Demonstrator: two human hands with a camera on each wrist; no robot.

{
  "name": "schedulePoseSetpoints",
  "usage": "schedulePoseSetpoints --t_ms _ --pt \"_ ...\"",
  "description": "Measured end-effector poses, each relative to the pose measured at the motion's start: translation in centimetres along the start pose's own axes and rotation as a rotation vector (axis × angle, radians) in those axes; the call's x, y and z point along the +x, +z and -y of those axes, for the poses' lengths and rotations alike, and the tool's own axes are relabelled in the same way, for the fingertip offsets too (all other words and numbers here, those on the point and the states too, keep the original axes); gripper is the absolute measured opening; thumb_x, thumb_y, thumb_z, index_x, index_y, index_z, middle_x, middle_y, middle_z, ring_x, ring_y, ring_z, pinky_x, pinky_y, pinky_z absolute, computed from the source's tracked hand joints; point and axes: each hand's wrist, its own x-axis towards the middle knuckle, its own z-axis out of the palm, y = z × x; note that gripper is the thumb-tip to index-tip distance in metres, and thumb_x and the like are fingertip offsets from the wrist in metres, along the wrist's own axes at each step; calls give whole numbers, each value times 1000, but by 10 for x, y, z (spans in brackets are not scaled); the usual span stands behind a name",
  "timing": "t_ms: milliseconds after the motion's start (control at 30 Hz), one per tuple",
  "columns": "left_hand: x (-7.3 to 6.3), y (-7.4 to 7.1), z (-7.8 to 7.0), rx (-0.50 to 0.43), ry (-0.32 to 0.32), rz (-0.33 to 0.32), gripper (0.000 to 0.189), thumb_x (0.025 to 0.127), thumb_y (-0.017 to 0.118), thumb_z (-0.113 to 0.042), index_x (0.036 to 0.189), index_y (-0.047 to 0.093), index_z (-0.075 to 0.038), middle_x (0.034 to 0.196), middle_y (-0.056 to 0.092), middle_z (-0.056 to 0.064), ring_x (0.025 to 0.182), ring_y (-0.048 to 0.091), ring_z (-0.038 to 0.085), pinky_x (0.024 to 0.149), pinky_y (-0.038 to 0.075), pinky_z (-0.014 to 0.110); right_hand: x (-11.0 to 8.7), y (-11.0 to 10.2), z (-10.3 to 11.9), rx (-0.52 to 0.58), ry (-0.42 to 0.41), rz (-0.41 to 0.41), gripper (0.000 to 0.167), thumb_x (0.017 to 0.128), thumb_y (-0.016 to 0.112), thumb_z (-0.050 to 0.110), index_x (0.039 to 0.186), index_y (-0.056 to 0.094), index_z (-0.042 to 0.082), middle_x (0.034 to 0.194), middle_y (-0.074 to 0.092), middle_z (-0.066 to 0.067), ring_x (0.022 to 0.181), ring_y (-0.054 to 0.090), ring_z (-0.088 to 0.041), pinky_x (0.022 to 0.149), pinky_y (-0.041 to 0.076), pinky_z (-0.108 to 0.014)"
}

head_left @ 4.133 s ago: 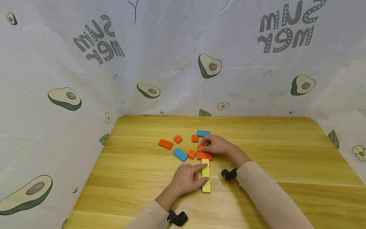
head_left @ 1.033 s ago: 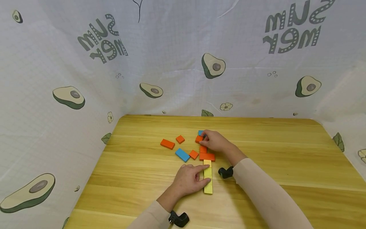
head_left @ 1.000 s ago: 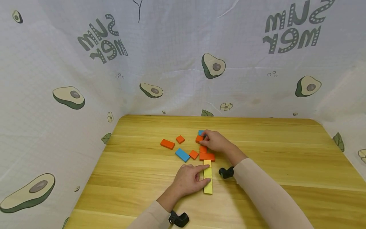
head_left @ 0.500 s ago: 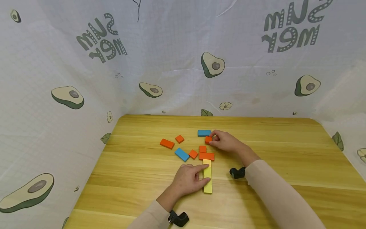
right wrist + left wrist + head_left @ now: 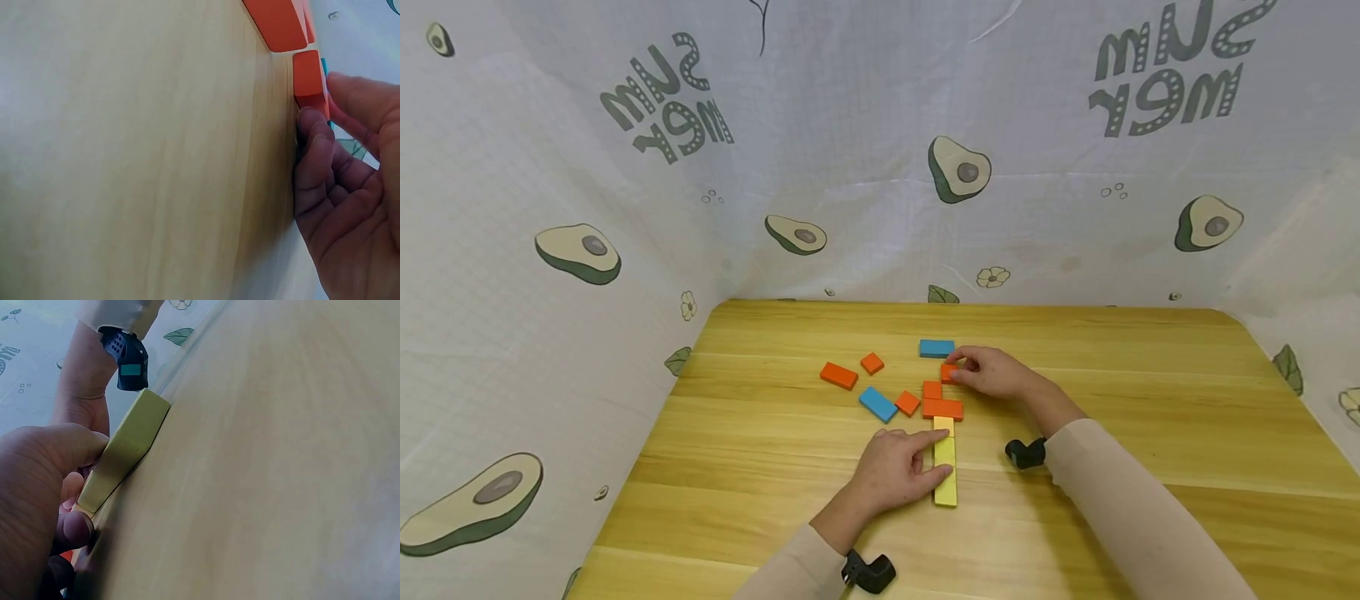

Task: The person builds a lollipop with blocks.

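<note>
My right hand [image 5: 996,372] pinches a small square orange block [image 5: 949,373] between thumb and fingers, just below the blue block [image 5: 936,348] at the back. In the right wrist view that held block [image 5: 309,81] lies close over the table. My left hand [image 5: 891,471] rests its extended index fingertip on the small yellow block [image 5: 943,426] and its thumb on the long yellow block [image 5: 945,487]. An orange bar [image 5: 943,409] lies crosswise at the top of the yellow column, with another small orange block [image 5: 932,390] above its left half.
Left of the column lie a loose blue block [image 5: 877,404], a small orange block [image 5: 907,404] close beside it, another small orange block [image 5: 872,363] and an orange bar [image 5: 838,376]. A printed cloth [image 5: 880,167] hangs behind the wooden table [image 5: 1112,375].
My right hand has let go of the small orange block above the bar, taken another from left of it and moved that one right, then slightly nearer. My left hand stays on the yellow blocks.
</note>
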Motion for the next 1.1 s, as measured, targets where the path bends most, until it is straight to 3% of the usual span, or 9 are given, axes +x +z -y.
schedulePoseSetpoints --t_ms 533,1100 --pt "-1 2 2 -1 11 -24 44 92 70 -48 133 70 -31 57 44 -20 58 36 -7 68 31 17 -3 3 -1 76 4 10 22 99 67 25 116 69 11 92 61 -5 82 52 -19 76 43 -32" --pt "-1 1 0 -18 -5 -12 44 92 69 -49 133 70 -31 58 45 -20 58 37 -5 68 31 17 -4 3 -6 109 -66 79 18 97 70 23 110 71 11 84 55 -2 78 50 -18 72 42 -31"
